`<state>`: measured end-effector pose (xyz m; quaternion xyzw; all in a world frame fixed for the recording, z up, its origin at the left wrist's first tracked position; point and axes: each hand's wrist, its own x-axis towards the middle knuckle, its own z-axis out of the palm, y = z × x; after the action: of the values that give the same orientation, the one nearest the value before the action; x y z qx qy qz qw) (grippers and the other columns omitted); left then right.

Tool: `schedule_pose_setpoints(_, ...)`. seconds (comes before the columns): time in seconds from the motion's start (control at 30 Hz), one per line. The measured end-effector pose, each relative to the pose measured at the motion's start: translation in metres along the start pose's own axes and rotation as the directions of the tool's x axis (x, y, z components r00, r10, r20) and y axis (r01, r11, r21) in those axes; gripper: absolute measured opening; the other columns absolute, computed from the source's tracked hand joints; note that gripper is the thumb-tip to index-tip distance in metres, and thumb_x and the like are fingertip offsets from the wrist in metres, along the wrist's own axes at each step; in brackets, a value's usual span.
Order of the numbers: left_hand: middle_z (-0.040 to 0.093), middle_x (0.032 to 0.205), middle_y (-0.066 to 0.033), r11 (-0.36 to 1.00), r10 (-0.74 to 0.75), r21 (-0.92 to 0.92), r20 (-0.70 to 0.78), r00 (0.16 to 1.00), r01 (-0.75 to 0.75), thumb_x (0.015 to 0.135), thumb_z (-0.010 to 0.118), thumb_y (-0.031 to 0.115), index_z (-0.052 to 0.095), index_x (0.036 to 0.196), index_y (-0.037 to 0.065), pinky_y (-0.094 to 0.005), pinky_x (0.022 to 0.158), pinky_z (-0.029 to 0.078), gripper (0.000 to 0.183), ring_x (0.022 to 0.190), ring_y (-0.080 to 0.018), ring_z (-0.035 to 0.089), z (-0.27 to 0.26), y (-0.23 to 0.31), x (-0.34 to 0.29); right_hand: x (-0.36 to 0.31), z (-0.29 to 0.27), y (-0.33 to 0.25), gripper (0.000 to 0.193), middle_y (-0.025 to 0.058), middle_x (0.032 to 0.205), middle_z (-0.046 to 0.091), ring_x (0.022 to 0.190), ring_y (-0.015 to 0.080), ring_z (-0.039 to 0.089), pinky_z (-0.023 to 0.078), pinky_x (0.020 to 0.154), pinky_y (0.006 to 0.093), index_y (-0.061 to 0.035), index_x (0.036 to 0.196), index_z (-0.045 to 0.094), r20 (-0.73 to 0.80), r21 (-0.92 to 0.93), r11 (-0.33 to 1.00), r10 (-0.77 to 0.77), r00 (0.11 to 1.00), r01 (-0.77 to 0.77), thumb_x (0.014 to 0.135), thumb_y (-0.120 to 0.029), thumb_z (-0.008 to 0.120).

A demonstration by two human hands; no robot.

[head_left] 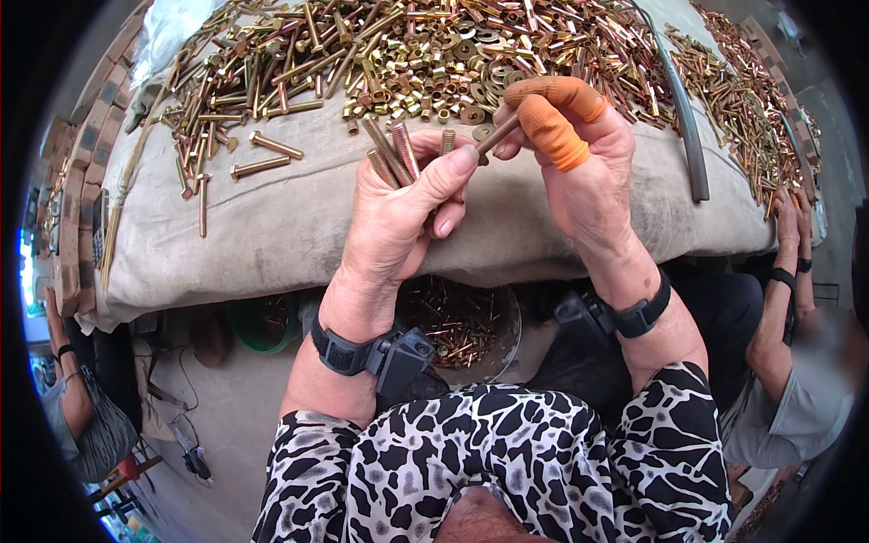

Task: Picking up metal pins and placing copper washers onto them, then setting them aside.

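Note:
My left hand (391, 210) is closed around several brass-coloured bolts (386, 156), whose threaded ends stick up past the fingers. Between both hands, one tilted threaded bolt (498, 134) is pinched. Its lower end meets the left thumb and forefinger, where a small nut or washer may sit, too hidden to tell. The upper part is in the fingers of my right hand (588, 176), which wears orange finger covers (554, 134). Just beyond the hands lie loose sleeves or nuts (407, 86) and flat washers (472, 115) on the cloth-covered table (299, 217).
Piles of bolts (299, 45) spread along the table's far side. A few loose bolts (262, 166) lie at left. A dark curved bar (688, 136) divides the right-hand piles. Below the table edge stand a bucket of bolts (462, 330) and a green basin (261, 328). Other people (787, 362) sit at both sides.

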<state>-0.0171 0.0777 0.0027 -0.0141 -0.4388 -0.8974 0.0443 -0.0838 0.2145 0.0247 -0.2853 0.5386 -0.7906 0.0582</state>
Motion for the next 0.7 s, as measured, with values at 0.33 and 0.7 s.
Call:
schedule_pose_setpoints(0.33,0.049,0.065,-0.0049,0.999,0.031,0.011,-0.077,0.997,-0.03,0.082,0.053,0.011,0.052,0.086,0.003,-0.0176,0.037,0.028,0.01,0.041,-0.0062,0.036,0.003,0.003,-0.002,0.018,-0.049,0.0,0.022,0.0077,0.079,0.06,0.064,0.0159,0.058,0.046,0.061,0.0254,-0.0015,0.091,0.059,0.126,-0.849,0.503,-0.101,0.987,0.16,0.076,-0.017,0.062)
schedule_pose_setpoints(0.7,0.05,0.061,-0.0038,0.999,0.03,0.015,-0.084,0.996,-0.029,0.078,0.06,0.012,0.056,0.081,0.0,-0.0164,0.035,0.03,0.013,0.044,-0.0055,0.041,0.004,0.002,-0.001,0.02,-0.047,0.021,0.009,0.0066,0.075,0.056,0.07,0.0215,0.057,0.046,0.063,0.0292,-0.0037,0.079,0.061,0.262,-0.886,0.337,-0.2,0.944,0.317,0.071,-0.009,0.062)
